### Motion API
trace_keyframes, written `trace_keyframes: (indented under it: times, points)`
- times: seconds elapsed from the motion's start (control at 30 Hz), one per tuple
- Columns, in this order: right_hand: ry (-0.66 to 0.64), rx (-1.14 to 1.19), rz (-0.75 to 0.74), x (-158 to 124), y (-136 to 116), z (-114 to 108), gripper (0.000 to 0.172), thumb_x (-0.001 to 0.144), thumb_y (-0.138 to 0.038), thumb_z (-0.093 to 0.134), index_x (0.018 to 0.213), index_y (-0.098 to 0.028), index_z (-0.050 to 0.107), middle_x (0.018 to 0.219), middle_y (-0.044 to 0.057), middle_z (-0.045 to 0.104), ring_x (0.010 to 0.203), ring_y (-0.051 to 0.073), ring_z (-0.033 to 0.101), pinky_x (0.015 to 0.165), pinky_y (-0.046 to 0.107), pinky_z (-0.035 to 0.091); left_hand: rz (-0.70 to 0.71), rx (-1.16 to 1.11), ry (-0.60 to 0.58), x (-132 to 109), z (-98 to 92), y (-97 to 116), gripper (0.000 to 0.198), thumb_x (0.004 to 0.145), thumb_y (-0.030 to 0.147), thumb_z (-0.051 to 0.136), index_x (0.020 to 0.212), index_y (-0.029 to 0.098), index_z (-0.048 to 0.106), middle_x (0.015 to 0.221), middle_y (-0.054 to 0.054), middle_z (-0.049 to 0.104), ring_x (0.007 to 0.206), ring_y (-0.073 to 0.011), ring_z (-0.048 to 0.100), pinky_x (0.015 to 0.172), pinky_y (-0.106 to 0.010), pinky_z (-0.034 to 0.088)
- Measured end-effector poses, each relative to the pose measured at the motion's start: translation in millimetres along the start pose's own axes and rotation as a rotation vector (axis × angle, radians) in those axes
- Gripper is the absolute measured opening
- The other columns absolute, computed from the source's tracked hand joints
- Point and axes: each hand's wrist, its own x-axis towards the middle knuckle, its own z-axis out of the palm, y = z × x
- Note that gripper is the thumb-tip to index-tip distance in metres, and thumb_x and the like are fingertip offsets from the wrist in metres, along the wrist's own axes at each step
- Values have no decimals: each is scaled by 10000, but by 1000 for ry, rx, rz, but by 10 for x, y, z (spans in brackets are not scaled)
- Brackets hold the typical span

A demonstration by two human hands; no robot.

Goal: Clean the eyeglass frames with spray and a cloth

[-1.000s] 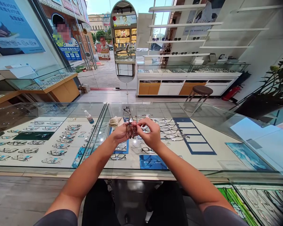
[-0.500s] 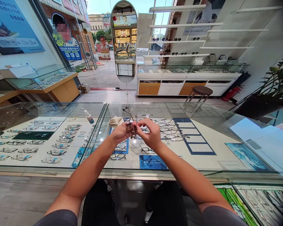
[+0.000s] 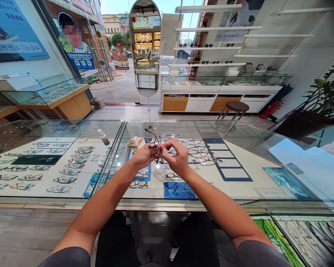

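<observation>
A pair of eyeglasses [image 3: 156, 152] with a thin dark frame is held turned on its side above the glass counter. My left hand [image 3: 142, 156] is closed on the frame near one lens. From the other side, my right hand [image 3: 177, 155] pinches the glasses with thumb and forefinger, close to the left fingertips. The exact spot it grips is too small to make out. One rim sticks up above my fingers and the other hangs below them. Just behind my left hand, a crumpled beige cloth [image 3: 135, 143] lies on the glass.
Below my hands is a glass display counter [image 3: 233, 191] with rows of eyeglasses inside. A small spray bottle [image 3: 103, 137] stands on the left part. Beyond the counter are an oval mirror [image 3: 146, 48], a round stool [image 3: 237, 106] and wall shelves [image 3: 208, 47].
The glasses have turned slightly between my fingers, so the lower lens faces me more. Both hands keep their grip in nearly the same place. The view has shifted a little.
</observation>
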Motion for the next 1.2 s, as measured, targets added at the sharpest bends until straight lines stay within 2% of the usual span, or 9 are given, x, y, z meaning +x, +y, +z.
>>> trace_keyframes:
  times: [0.2, 0.4, 0.57, 0.7, 0.9, 1.07, 1.2]
  points:
    - [-28, 58, 92, 9, -46, -12, 147, 901, -186, 637, 780, -261, 600, 747, -4, 665, 684, 175, 580, 683, 343, 502, -52, -13, -47, -9, -49, 10, 359, 637, 253, 1061, 796, 118, 769, 810, -24, 727, 678, -93, 656, 707, -209, 539]
    - [-62, 183, 192, 17, -44, -6, 128, 886, -198, 649, 772, -247, 617, 744, -4, 659, 680, 167, 597, 684, 332, 515, -88, -8, -68, -36, -9, 47, 472, 542, 321, 1108, 780, 126, 749, 817, -36, 730, 732, -131, 697, 714, -226, 556]
    - [-98, 280, 285, 31, -16, -20, 110, 880, -219, 654, 781, -246, 614, 751, 1, 678, 681, 174, 626, 676, 335, 540, -88, -5, -115, -81, 67, 111, 416, 621, 303, 1070, 745, 143, 707, 745, -8, 664, 684, -126, 654, 697, -258, 553]
    - [-112, 281, 235, 55, -15, -47, 113, 919, -250, 651, 810, -252, 621, 741, 0, 689, 673, 179, 622, 664, 342, 537, -95, -2, -115, -87, 62, 136, 372, 702, 307, 1025, 746, 144, 694, 700, -1, 633, 673, -140, 665, 693, -275, 560]
    - [-83, 119, 74, 53, -47, -55, 125, 932, -194, 683, 828, -257, 655, 774, 6, 698, 710, 178, 606, 696, 352, 515, -70, -34, -73, -66, -6, 116, 412, 619, 279, 1078, 786, 122, 735, 766, -19, 702, 690, -121, 678, 689, -238, 551]
    - [-90, 61, 68, 43, -50, -54, 129, 943, -199, 681, 831, -261, 658, 779, 10, 712, 721, 188, 619, 700, 364, 516, -61, -28, -47, -41, -50, 92, 365, 664, 256, 1054, 811, 112, 752, 785, -28, 715, 690, -110, 673, 710, -230, 551]
    - [-85, 43, 60, 42, -47, -54, 130, 945, -197, 677, 834, -260, 653, 776, 9, 700, 719, 186, 608, 695, 357, 503, -43, -10, -38, -28, -56, 86, 391, 606, 246, 1079, 801, 110, 770, 789, -18, 714, 698, -99, 661, 705, -215, 537]
